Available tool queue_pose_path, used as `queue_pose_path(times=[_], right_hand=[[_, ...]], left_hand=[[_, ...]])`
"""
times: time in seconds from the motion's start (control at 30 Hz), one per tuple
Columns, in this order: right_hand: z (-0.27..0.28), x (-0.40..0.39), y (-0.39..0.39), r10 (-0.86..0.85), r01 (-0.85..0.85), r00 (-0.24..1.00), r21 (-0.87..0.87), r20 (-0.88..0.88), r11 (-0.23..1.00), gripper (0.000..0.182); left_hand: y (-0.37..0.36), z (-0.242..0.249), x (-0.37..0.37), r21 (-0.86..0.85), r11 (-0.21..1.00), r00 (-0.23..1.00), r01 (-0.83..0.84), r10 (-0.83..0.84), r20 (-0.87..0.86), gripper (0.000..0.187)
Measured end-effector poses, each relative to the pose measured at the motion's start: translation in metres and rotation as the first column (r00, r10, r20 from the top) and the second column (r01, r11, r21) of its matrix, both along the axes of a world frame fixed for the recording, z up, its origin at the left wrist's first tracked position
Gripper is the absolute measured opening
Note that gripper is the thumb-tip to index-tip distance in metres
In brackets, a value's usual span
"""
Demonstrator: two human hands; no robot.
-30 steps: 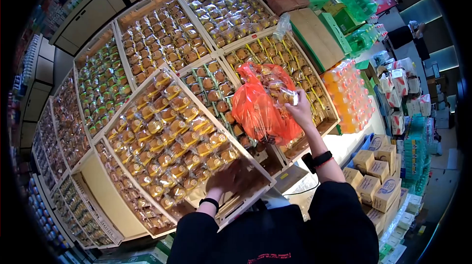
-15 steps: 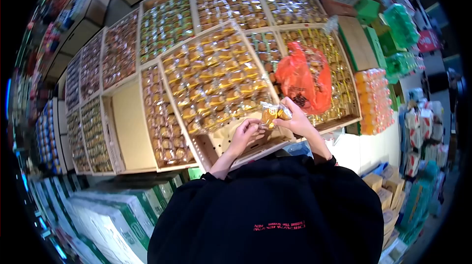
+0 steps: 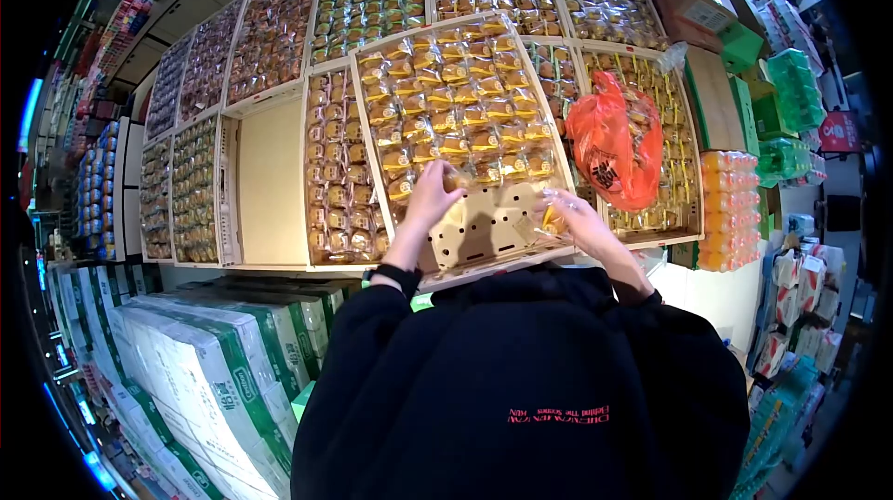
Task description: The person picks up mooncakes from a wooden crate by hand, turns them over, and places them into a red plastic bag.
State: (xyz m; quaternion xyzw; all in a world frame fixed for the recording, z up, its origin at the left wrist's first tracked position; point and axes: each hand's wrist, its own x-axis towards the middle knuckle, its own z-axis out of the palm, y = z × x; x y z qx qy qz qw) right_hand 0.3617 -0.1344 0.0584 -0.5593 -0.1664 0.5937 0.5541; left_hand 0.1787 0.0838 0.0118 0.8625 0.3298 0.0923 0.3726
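A tilted wooden tray (image 3: 484,253) holds rows of small round cakes (image 3: 456,100) in clear wrappers with yellow marks. At the front edge of these rows, my left hand (image 3: 432,199) closes its fingers and thumb around a wrapped cake, mostly hidden by the hand. My right hand (image 3: 579,221) is over the tray's right front corner, its fingers closed on another wrapped cake (image 3: 553,220). The bare, perforated tray floor lies between my two hands. To the right, a red plastic bag (image 3: 614,142) rests on a neighbouring tray of wrapped cakes.
More wooden trays of wrapped cakes (image 3: 367,7) spread behind and to the left, with one bare tray (image 3: 270,188) among them. Orange drink bottles (image 3: 730,212) and green bottle packs (image 3: 795,91) stand at right. White-and-green cartons (image 3: 200,379) are stacked at front left.
My hands have moved apart from the one cake they shared. The left went left and up to the front row; the right shifted slightly right. The view has turned, moving the trays across the picture.
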Motion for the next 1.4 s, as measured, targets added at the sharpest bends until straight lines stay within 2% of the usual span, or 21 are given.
queue_pose_path(times=[0.03, 0.13, 0.2, 0.27, 0.4, 0.43, 0.6, 0.67, 0.8, 0.83, 0.87, 0.9, 0.93, 1.0, 1.07, 1.1, 1.17, 1.2, 1.27, 1.33, 1.4], right_hand=[[0.027, 0.001, 0.000, -0.042, 0.027, 0.978, -0.073, -0.204, 0.997, 0.043], [0.045, 0.005, -0.002, -0.068, 0.043, 0.976, -0.124, -0.209, 0.991, 0.051], [0.028, 0.007, -0.005, -0.107, 0.097, 0.979, -0.061, -0.173, 0.993, 0.053], [0.030, 0.008, -0.002, -0.196, 0.177, 0.965, -0.119, -0.176, 0.977, 0.053], [0.026, 0.016, -0.004, -0.074, 0.060, 0.991, -0.130, -0.109, 0.990, 0.042], [0.026, 0.013, -0.001, -0.172, 0.149, 0.974, -0.159, -0.145, 0.976, 0.040], [0.030, 0.007, 0.010, -0.218, 0.196, 0.971, -0.197, -0.100, 0.961, 0.042], [0.024, 0.009, 0.012, -0.079, 0.075, 0.996, -0.073, -0.047, 0.995, 0.045], [0.028, 0.006, 0.019, -0.106, 0.107, 0.994, -0.080, 0.005, 0.991, 0.049], [0.029, 0.008, 0.020, -0.109, 0.109, 0.994, -0.078, 0.004, 0.991, 0.049], [0.029, 0.010, 0.021, -0.015, 0.030, 0.986, -0.088, 0.166, 0.996, 0.046], [0.029, 0.012, 0.022, 0.081, -0.047, 0.944, -0.112, 0.319, 0.993, 0.043], [0.022, 0.014, 0.023, 0.080, -0.047, 0.946, -0.113, 0.314, 0.993, 0.043], [-0.002, 0.017, 0.025, 0.224, -0.271, 0.835, 0.022, 0.503, 0.962, 0.038], [-0.008, 0.013, 0.032, 0.230, -0.254, 0.848, -0.013, 0.478, 0.967, 0.029], [0.000, 0.011, 0.037, 0.332, -0.350, 0.749, -0.083, 0.574, 0.933, 0.029], [-0.015, 0.011, 0.040, 0.476, -0.457, 0.555, -0.229, 0.682, 0.860, 0.034], [-0.019, 0.010, 0.043, 0.473, -0.455, 0.560, -0.226, 0.680, 0.862, 0.034], [-0.028, 0.007, 0.048, 0.477, -0.486, 0.509, -0.217, 0.717, 0.846, 0.041], [-0.023, 0.004, 0.049, 0.456, -0.468, 0.551, -0.195, 0.699, 0.862, 0.045], [-0.034, 0.004, 0.047, 0.183, -0.246, 0.838, 0.056, 0.514, 0.968, 0.051]], left_hand=[[0.012, -0.020, -0.002, 0.047, 0.999, 1.000, 0.025, -0.025, -0.014, 0.043], [0.032, -0.032, -0.007, 0.208, 0.963, 0.975, 0.170, -0.133, -0.180, 0.049], [0.029, -0.028, -0.010, 0.423, 0.891, 0.983, 0.164, -0.112, -0.144, 0.052], [0.023, -0.029, -0.014, 0.438, 0.884, 0.983, 0.167, -0.114, -0.143, 0.054], [0.023, -0.042, -0.024, 0.470, 0.862, 0.980, 0.190, -0.135, -0.149, 0.056], [0.024, -0.041, -0.027, 0.468, 0.863, 0.979, 0.193, -0.137, -0.151, 0.056], [0.026, -0.041, -0.036, 0.463, 0.871, 0.986, 0.162, -0.121, -0.116, 0.052], [0.025, -0.045, -0.036, 0.462, 0.873, 0.987, 0.154, -0.120, -0.103, 0.051], [0.016, -0.037, -0.029, 0.488, 0.858, 0.982, 0.161, -0.090, -0.166, 0.053], [0.007, -0.025, -0.023, 0.478, 0.874, 0.991, 0.090, -0.032, -0.127, 0.056], [0.000, -0.018, -0.017, 0.464, 0.886, 0.995, 0.020, 0.026, -0.091, 0.059], [-0.003, -0.018, -0.014, 0.458, 0.886, 0.997, 0.068, -0.044, -0.063, 0.063], [-0.009, -0.012, -0.007, 0.427, 0.902, 0.993, 0.068, -0.102, 0.058, 0.061], [-0.027, 0.011, 0.002, 0.357, 0.914, 0.945, 0.191, -0.270, 0.184, 0.050], [-0.048, 0.021, 0.008, 0.321, 0.873, 0.877, 0.367, -0.440, 0.194, 0.055], [-0.055, 0.025, 0.013, 0.390, 0.824, 0.818, 0.411, -0.522, 0.240, 0.056], [-0.064, 0.033, 0.019, 0.357, 0.800, 0.792, 0.482, -0.572, 0.212, 0.058], [-0.067, 0.038, 0.020, 0.322, 0.772, 0.762, 0.548, -0.620, 0.189, 0.059], [-0.068, 0.031, 0.021, 0.292, 0.793, 0.779, 0.534, -0.596, 0.194, 0.061], [-0.062, 0.021, 0.025, 0.237, 0.853, 0.829, 0.466, -0.514, 0.220, 0.056], [-0.051, 0.014, 0.029, 0.271, 0.860, 0.835, 0.432, -0.495, 0.240, 0.053]])
